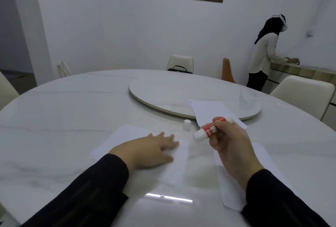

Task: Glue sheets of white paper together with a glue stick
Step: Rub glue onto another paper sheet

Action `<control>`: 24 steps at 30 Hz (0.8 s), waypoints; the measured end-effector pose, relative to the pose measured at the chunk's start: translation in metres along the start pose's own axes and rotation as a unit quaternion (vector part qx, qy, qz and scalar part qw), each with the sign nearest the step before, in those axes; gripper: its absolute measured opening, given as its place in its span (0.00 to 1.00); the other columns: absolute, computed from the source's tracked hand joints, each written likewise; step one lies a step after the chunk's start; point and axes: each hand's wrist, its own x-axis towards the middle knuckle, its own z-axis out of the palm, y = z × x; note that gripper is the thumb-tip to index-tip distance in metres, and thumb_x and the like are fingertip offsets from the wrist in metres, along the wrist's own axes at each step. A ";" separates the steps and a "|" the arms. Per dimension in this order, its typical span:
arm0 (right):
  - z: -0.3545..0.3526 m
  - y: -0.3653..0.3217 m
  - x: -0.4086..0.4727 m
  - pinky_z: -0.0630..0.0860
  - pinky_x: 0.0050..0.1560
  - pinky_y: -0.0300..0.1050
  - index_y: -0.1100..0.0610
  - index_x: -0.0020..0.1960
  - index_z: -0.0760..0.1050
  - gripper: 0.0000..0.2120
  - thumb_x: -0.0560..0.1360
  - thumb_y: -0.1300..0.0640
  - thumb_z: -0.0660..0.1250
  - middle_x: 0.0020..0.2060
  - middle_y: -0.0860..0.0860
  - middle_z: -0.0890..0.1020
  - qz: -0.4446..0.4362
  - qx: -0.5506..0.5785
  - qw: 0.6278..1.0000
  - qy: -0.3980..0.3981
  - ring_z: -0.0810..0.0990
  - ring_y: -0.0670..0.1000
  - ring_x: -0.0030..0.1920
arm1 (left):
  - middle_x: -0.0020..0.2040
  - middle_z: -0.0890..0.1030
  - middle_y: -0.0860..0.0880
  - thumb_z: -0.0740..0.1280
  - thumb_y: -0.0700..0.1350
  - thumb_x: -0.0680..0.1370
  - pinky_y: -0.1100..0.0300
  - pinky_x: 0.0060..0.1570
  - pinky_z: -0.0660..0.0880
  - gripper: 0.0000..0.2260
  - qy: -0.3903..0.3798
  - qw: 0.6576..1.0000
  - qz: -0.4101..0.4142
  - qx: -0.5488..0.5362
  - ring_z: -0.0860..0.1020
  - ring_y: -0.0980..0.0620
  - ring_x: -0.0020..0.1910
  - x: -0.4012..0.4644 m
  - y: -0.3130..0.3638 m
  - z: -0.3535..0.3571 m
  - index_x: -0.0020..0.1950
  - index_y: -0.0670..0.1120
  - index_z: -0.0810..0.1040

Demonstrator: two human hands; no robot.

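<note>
A white sheet of paper (127, 134) lies on the table in front of me, and my left hand (151, 149) rests flat on it with fingers spread. My right hand (231, 143) holds a red and white glue stick (209, 130) above the table, its uncapped end pointing down-left. The glue stick's white cap (187, 124) stands on the table just beyond the sheet. A second white sheet (269, 168) lies under my right forearm. A third sheet (211, 110) rests partly on the turntable's edge.
The round white marble table (63, 117) carries a raised round turntable (181, 92) at its middle. Cream chairs (301, 94) stand around it, one with a black bag (179, 69). A person (263, 57) stands at a counter at the far right.
</note>
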 end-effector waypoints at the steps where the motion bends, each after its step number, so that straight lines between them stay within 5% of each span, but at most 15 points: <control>1: -0.002 -0.003 0.001 0.66 0.22 0.35 0.58 0.41 0.73 0.07 0.76 0.65 0.61 0.33 0.60 0.76 -0.004 0.026 1.000 0.013 0.71 0.49 0.26 | 0.75 0.51 0.66 0.62 0.46 0.76 0.64 0.71 0.44 0.25 -0.020 0.998 0.033 -0.040 0.46 0.67 0.73 -0.005 0.002 -0.004 0.71 0.65 0.61; 3: -0.004 -0.004 0.001 0.67 0.22 0.35 0.58 0.41 0.73 0.07 0.76 0.65 0.61 0.36 0.61 0.75 -0.007 0.044 0.999 0.026 0.71 0.49 0.25 | 0.73 0.56 0.68 0.64 0.44 0.74 0.68 0.67 0.50 0.26 0.052 0.992 0.043 -0.104 0.52 0.70 0.71 -0.014 0.003 -0.013 0.68 0.66 0.66; 5: -0.003 -0.003 -0.001 0.67 0.22 0.35 0.58 0.41 0.73 0.07 0.76 0.65 0.61 0.37 0.62 0.75 -0.007 0.032 0.999 0.024 0.71 0.48 0.24 | 0.74 0.62 0.61 0.62 0.52 0.77 0.64 0.68 0.57 0.22 0.214 0.973 -0.045 -0.071 0.60 0.61 0.72 -0.015 -0.001 -0.013 0.70 0.60 0.65; 6: -0.001 -0.002 -0.002 0.67 0.22 0.35 0.58 0.42 0.73 0.07 0.76 0.65 0.61 0.36 0.62 0.75 -0.007 0.023 1.000 0.019 0.71 0.48 0.24 | 0.74 0.63 0.56 0.58 0.57 0.77 0.58 0.68 0.58 0.23 0.238 0.964 -0.116 -0.002 0.61 0.55 0.73 -0.016 -0.001 -0.010 0.72 0.57 0.62; 8: 0.002 -0.001 -0.003 0.67 0.22 0.36 0.58 0.42 0.73 0.06 0.76 0.65 0.61 0.35 0.62 0.77 -0.008 0.006 1.000 0.009 0.71 0.48 0.23 | 0.77 0.57 0.49 0.53 0.64 0.77 0.50 0.70 0.56 0.30 0.141 0.964 -0.194 0.117 0.56 0.47 0.75 -0.011 0.001 0.000 0.76 0.53 0.53; 10: 0.003 0.000 -0.004 0.67 0.22 0.37 0.58 0.42 0.73 0.06 0.76 0.65 0.61 0.33 0.60 0.81 -0.017 -0.010 1.000 -0.004 0.70 0.49 0.23 | 0.79 0.48 0.50 0.54 0.64 0.76 0.49 0.74 0.48 0.32 0.026 0.981 -0.157 0.111 0.47 0.47 0.77 -0.010 -0.002 0.006 0.76 0.55 0.49; 12: 0.003 0.001 -0.006 0.67 0.23 0.38 0.59 0.43 0.74 0.06 0.75 0.66 0.61 0.33 0.58 0.82 -0.026 -0.020 0.999 -0.012 0.70 0.49 0.23 | 0.78 0.49 0.58 0.61 0.60 0.75 0.54 0.74 0.46 0.30 -0.020 0.995 -0.092 0.036 0.46 0.55 0.76 -0.015 -0.010 -0.002 0.74 0.62 0.53; 15: 0.003 0.002 -0.007 0.68 0.23 0.39 0.59 0.43 0.74 0.06 0.75 0.67 0.62 0.32 0.57 0.83 -0.032 -0.036 0.999 -0.020 0.71 0.49 0.23 | 0.76 0.57 0.61 0.63 0.57 0.75 0.64 0.70 0.51 0.27 0.075 0.993 -0.079 -0.046 0.57 0.61 0.73 -0.019 -0.012 -0.008 0.72 0.63 0.60; 17: 0.003 0.004 -0.007 0.68 0.23 0.39 0.59 0.43 0.74 0.05 0.75 0.67 0.62 0.32 0.57 0.82 -0.036 -0.052 0.998 -0.019 0.71 0.49 0.24 | 0.77 0.57 0.52 0.57 0.61 0.77 0.56 0.72 0.52 0.28 0.133 0.980 -0.140 0.044 0.56 0.52 0.75 -0.015 -0.006 -0.003 0.75 0.55 0.57; 19: 0.004 0.005 -0.007 0.69 0.24 0.40 0.59 0.43 0.74 0.04 0.75 0.67 0.63 0.32 0.56 0.81 -0.044 -0.080 0.996 -0.015 0.71 0.49 0.24 | 0.78 0.51 0.46 0.53 0.64 0.77 0.50 0.74 0.49 0.32 0.073 0.974 -0.181 0.118 0.50 0.46 0.76 -0.012 -0.003 0.002 0.76 0.51 0.51; 24: 0.020 0.003 0.006 0.78 0.29 0.41 0.58 0.44 0.75 0.03 0.72 0.63 0.68 0.34 0.55 0.81 -0.075 -0.212 0.974 0.000 0.78 0.49 0.28 | 0.78 0.43 0.52 0.55 0.60 0.78 0.52 0.74 0.43 0.32 0.004 0.986 -0.153 0.069 0.43 0.52 0.77 -0.016 -0.006 -0.006 0.77 0.51 0.45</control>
